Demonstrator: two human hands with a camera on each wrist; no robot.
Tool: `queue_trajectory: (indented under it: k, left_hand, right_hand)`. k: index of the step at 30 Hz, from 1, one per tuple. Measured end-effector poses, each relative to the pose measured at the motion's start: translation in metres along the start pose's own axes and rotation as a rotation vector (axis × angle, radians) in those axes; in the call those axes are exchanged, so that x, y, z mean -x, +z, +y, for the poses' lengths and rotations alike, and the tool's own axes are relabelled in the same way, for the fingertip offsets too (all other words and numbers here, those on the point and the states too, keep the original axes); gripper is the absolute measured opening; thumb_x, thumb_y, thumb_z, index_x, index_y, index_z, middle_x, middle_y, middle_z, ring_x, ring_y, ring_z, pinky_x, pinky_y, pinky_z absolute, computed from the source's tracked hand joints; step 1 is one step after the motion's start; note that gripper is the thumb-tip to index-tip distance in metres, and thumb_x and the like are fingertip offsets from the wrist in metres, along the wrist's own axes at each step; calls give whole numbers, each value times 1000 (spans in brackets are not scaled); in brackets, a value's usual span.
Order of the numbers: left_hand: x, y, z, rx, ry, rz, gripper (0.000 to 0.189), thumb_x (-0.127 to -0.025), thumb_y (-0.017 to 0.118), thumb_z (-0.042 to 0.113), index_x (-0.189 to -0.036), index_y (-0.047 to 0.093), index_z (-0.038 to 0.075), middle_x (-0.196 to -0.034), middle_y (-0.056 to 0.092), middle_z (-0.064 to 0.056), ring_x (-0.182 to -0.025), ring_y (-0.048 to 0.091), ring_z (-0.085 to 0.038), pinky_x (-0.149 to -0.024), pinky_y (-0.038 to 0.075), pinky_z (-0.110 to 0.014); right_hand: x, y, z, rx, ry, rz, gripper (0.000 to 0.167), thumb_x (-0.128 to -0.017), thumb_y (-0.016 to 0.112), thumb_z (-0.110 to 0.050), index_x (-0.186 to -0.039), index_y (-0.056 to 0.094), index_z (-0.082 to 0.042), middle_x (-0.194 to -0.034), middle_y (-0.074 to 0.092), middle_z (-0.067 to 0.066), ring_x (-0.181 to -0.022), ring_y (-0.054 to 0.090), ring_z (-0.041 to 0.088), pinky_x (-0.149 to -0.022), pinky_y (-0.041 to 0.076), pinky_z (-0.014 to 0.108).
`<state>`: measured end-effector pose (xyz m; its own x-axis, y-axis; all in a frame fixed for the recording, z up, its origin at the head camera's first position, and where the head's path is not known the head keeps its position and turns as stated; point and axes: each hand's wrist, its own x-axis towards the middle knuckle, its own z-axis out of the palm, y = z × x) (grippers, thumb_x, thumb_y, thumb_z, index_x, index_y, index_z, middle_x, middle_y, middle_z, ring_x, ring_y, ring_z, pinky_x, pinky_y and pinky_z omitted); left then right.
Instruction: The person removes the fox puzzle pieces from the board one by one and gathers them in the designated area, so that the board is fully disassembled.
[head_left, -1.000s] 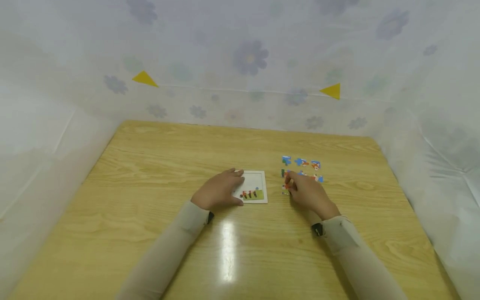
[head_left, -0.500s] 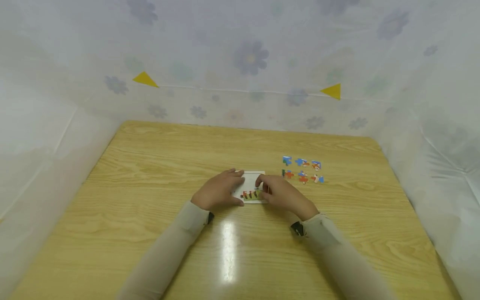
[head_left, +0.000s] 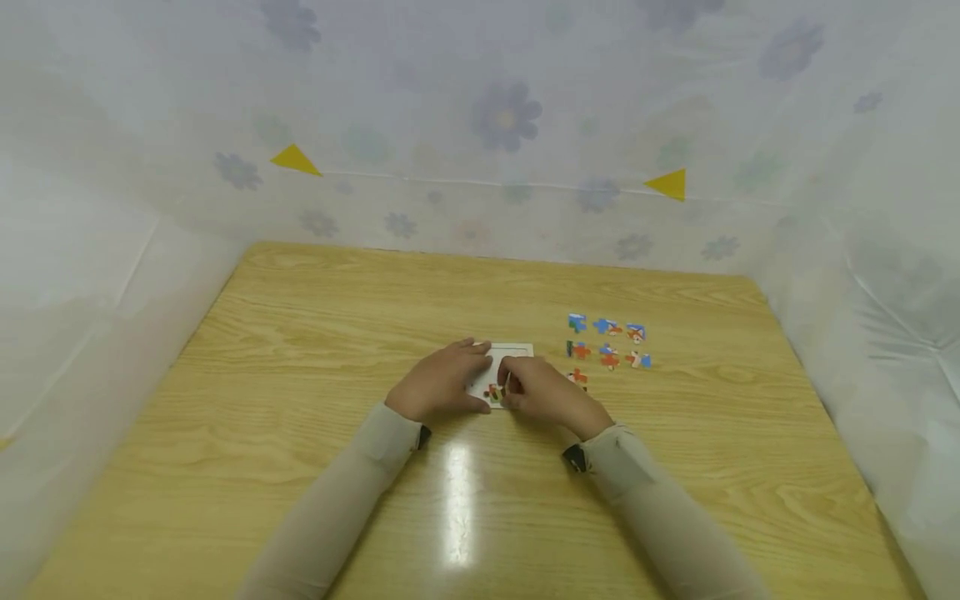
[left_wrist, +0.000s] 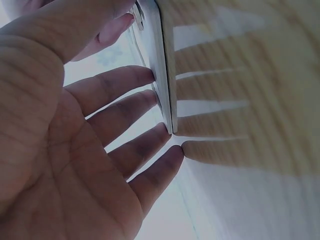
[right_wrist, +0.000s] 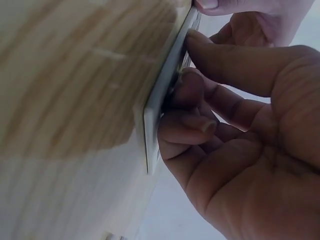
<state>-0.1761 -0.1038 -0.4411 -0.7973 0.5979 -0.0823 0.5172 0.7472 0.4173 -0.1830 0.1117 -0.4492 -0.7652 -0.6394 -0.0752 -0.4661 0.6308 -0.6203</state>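
Note:
A white puzzle tray lies flat on the table between both hands in the head view. My left hand rests along its left side. In the left wrist view the straight fingers touch the tray's edge. My right hand is over the tray's lower right part with bent fingers. Part of a colourful puzzle picture shows beside its fingertips, and the rest is hidden. In the right wrist view the curled fingers reach onto the tray; whether they pinch a piece is not visible.
Several loose puzzle pieces lie in rows to the right of the tray, and one more piece is just past the right hand. A flowered white curtain stands behind the wooden table.
My right hand has moved left from the loose pieces onto the tray and now covers its lower right part. A loose piece shows where that hand was. The left hand has stayed in place.

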Motion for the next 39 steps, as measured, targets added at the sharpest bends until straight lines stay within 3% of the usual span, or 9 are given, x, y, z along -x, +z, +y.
queue_trajectory:
  k: [14,18,25,30,39]
  left_hand:
    - [1,3,0,6,-10,-20,76,-88,84,35,-150,53,4,-164,35,-12,-154,27,-33,-123,30,-44]
    - [8,5,1,-4,-27,-31,76,-89,83,37,-151,52,5,-165,34,-11,-154,26,-30,-121,32,-43]
    - [25,9,0,-29,10,-49,78,-91,82,37,-153,49,4,-165,35,-10,-154,27,-27,-121,33,-42]
    - [31,10,1,-15,19,-52,78,-91,81,36,-154,47,4,-166,32,-8,-155,26,-26,-122,30,-41]
    - [33,9,5,20,28,-41,74,-90,83,31,-149,52,-1,-163,36,-14,-153,29,-32,-122,31,-45]
  right_hand:
    - [4,5,1,-11,-34,38,23,-90,75,1,-102,57,-7,-91,51,3,-80,48,17,-69,44,32]
    - [4,9,0,-57,-61,19,20,-90,70,5,-100,58,-8,-89,56,1,-79,51,15,-70,47,32]
    - [7,14,-4,-110,-81,-53,11,-95,70,-1,-97,63,-10,-85,59,-4,-75,53,11,-67,48,29]
    - [11,16,-6,-114,-123,-49,9,-98,67,-4,-93,64,-11,-85,59,-5,-75,52,10,-67,47,28]
    - [46,-14,8,-176,-70,40,9,-103,63,-9,-96,64,-13,-86,63,-2,-74,54,13,-65,47,29]
